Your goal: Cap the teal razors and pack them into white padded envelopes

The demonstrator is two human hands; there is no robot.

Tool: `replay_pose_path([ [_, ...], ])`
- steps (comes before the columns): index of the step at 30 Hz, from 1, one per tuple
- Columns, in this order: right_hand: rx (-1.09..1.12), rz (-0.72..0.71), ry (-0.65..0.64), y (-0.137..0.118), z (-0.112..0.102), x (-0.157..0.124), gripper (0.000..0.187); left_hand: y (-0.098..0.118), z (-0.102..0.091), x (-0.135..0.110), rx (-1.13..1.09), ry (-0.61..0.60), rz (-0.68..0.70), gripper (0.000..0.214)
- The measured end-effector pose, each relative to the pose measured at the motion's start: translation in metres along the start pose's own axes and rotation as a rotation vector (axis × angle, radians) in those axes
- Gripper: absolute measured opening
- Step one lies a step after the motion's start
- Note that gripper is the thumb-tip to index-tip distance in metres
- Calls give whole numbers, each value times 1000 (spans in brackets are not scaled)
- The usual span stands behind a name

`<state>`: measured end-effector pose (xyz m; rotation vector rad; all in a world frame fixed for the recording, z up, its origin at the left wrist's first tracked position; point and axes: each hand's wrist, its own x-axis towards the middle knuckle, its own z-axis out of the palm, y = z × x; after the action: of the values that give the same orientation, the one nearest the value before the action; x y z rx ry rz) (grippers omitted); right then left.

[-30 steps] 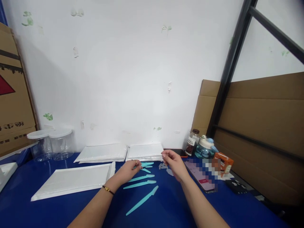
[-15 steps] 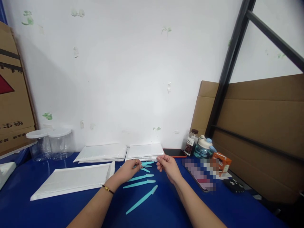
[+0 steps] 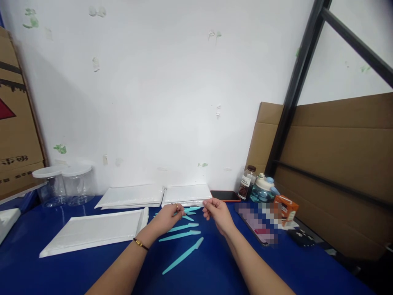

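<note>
Low in the middle of the frame, just left of centre: left hand (image 3: 167,217), fingers drawn narrow and closed, as far as can be made out, on the near end of the topmost teal stick (image 3: 190,209) in a small cluster. Just to the right of it, close but apart: right hand (image 3: 216,211), thumb and forefinger pinched together; cannot tell whether around anything small. Below the hands, flat on the blue desk (image 3: 215,270): three more teal sticks (image 3: 183,255), spread out, none touching. Probably very light, thin, stiff with a little spring, of smooth and rather slippery plastic; easily flicked away by a careless touch. Broader end likely the working end, so best taken by the slim handle, pinched at the edges, or tipped up by one end, since lying flat and hard to get under. Left of the hands: a white padded envelope (image 3: 92,231), with two more stacks of them (image 3: 132,196) against the wall. Far left: clear jars (image 3: 76,184). Right of centre: a phone (image 3: 225,196), a brown bottle (image 3: 247,182) and an orange box (image 3: 286,209).
</note>
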<state>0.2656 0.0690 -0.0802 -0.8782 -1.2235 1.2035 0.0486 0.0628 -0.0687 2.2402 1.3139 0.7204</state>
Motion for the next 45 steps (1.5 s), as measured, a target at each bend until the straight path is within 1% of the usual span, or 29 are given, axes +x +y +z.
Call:
replay_pose_path([
  [3,-9,25,-30,2,0,-1,37,0,0,0,-22,-10,-13,35],
  [7,-30,26,-74,7,9,-5,36,5,-2,-1,-67,-14,-10,34],
  [10,-120,53,-133,6,11,-5,36,9,-1,-2,-86,-63,-31,33],
  [11,-198,53,-141,5,7,-4,36,11,-1,-2,-72,-83,-38,33],
  [13,-437,-1,-102,-1,-7,1,34,13,2,-5,-6,-120,-14,32],
  [15,-706,-119,30,-9,-28,8,31,14,6,-8,74,-142,19,28],
  [16,-815,-138,78,-12,-40,10,30,15,7,-11,103,-147,24,25],
  [17,-908,-127,99,-15,-50,12,27,16,8,-13,121,-153,13,25],
  [18,-991,-103,98,-17,-59,13,23,17,9,-15,132,-157,-10,30],
  [20,-1104,-35,51,-18,-70,12,13,20,10,-19,154,-180,-44,50],
  [22,-1149,21,-28,-15,-72,10,6,24,10,-23,181,-229,-44,69],
  [24,-1158,58,-85,-11,-68,8,4,29,11,-25,198,-290,-14,78],
  [25,-1163,65,-100,-9,-66,7,5,31,12,-26,198,-317,8,76],
  [27,-1175,65,-106,-4,-62,6,8,36,15,-28,183,-360,50,60],
  [28,-1175,63,-107,-2,-60,6,10,38,17,-29,170,-376,70,53],
  [30,-1161,59,-120,1,-59,7,13,39,18,-28,147,-388,96,45],
  [32,-1147,49,-130,3,-59,7,15,35,17,-25,151,-332,89,38],
  [35,-1151,48,-153,5,-58,7,15,19,12,-17,273,-146,54,24],
  [37,-1156,36,-173,5,-57,7,13,4,9,-11,412,-25,27,25],
  [39,-1144,-5,-176,5,-54,8,11,-9,8,-6,540,60,-18,27],
  [41,-1109,-46,-164,5,-50,8,8,-19,8,-3,614,102,-62,25],
  [43,-1047,-62,-165,3,-46,8,6,-24,10,-1,637,96,-84,20],
  [45,-971,-69,-178,1,-40,7,3,-25,10,0,633,79,-79,16],
])
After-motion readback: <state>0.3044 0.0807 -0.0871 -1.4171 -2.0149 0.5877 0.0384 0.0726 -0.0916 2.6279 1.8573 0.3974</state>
